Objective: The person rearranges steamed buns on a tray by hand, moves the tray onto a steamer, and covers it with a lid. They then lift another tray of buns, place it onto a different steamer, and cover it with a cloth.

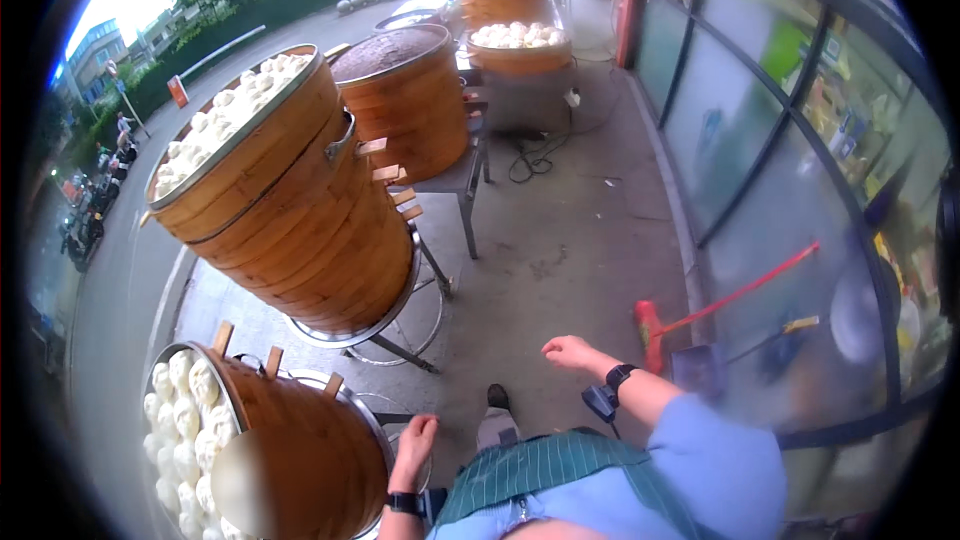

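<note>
My left hand (413, 445) hangs beside the nearest wooden steamer stack (310, 440), its fingers curled in with nothing visible in them. A gap of floor and part of a metal stand separates it from the stack's rim. That stack's top is filled with white buns (185, 420). My right hand (572, 352) is held out over the walkway, loosely bent and holding nothing I can see. Ahead on the left, a taller steamer stack (290, 210) on a metal stand carries pleated white buns (225, 120). Both wrists wear dark bands.
Behind stands another wooden steamer (405, 105) with a dark top, then more buns (520, 35) farther back. A cable (540, 165) lies on the pavement. At right, a red broom (650, 330) and dustpan (697, 370) stand by the glass front (780, 280).
</note>
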A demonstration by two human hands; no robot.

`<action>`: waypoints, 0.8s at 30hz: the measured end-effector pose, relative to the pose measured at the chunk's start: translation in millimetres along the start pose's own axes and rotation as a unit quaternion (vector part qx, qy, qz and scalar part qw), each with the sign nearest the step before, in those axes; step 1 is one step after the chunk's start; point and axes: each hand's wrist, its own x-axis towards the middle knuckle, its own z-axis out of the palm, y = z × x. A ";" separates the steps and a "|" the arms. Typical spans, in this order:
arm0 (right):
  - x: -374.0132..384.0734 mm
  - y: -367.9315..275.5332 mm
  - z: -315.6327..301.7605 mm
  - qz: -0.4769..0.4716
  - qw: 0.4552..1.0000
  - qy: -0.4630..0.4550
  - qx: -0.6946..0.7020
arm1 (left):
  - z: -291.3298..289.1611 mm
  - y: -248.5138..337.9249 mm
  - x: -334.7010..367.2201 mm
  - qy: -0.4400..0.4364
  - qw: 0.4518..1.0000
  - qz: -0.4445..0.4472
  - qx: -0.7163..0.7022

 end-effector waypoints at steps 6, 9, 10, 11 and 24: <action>54.5 24.0 -73.1 0.070 0.994 0.070 0.038 | -5.4 76.1 140.1 -0.081 0.996 0.019 -0.030; 67.3 26.9 -114.8 0.107 0.983 0.126 0.085 | 12.3 112.7 219.5 -0.129 0.989 0.063 -0.023; 68.8 29.2 -129.0 0.115 0.979 0.138 0.098 | 19.5 134.8 243.6 -0.148 0.984 0.097 -0.027; 75.9 31.0 -141.2 0.135 0.974 0.141 0.117 | 25.3 156.3 266.6 -0.165 0.978 0.128 -0.028; 239.8 85.0 -440.8 0.147 0.921 0.258 0.253 | 123.1 392.9 568.4 -0.162 0.965 0.119 -0.169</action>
